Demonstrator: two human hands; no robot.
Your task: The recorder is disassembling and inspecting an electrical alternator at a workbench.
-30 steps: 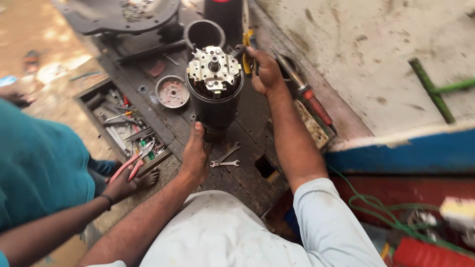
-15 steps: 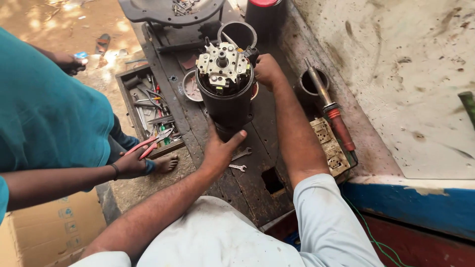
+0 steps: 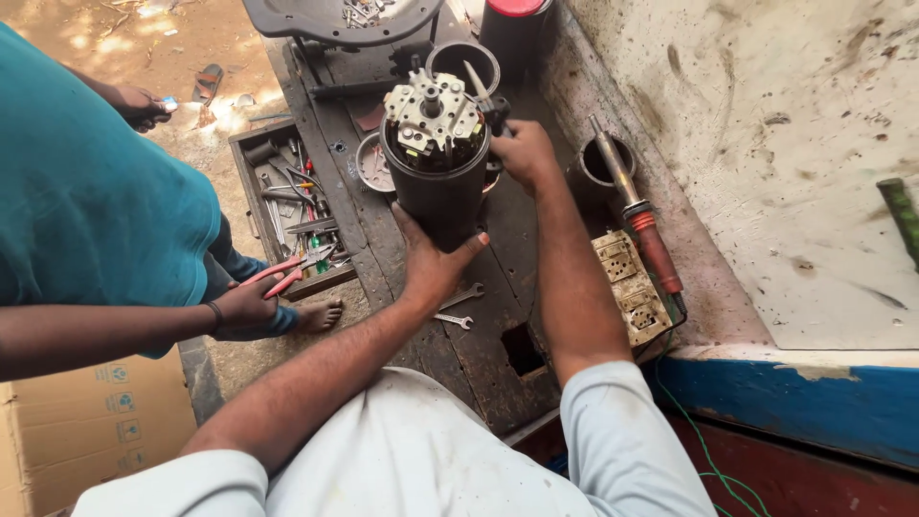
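A black cylindrical motor body (image 3: 436,191) stands upright on a dark wooden workbench (image 3: 498,325), its top showing a pale metal plate with windings (image 3: 433,113). My left hand (image 3: 433,260) grips the cylinder's lower side. My right hand (image 3: 522,151) is closed around a small tool (image 3: 483,91) whose tip points at the top rim of the motor.
A soldering iron (image 3: 637,215) leans in a can by the wall, above a socket board (image 3: 632,287). Two spanners (image 3: 458,308) lie on the bench. Another person in teal (image 3: 86,211) holds red-handled pliers (image 3: 273,275) beside a tool tray (image 3: 287,206). A cardboard box (image 3: 91,426) sits at lower left.
The view has shifted, so the motor sits lower and nearer centre. My right hand has moved from the bench's far side up to the motor's top rim. The other person has leaned in.
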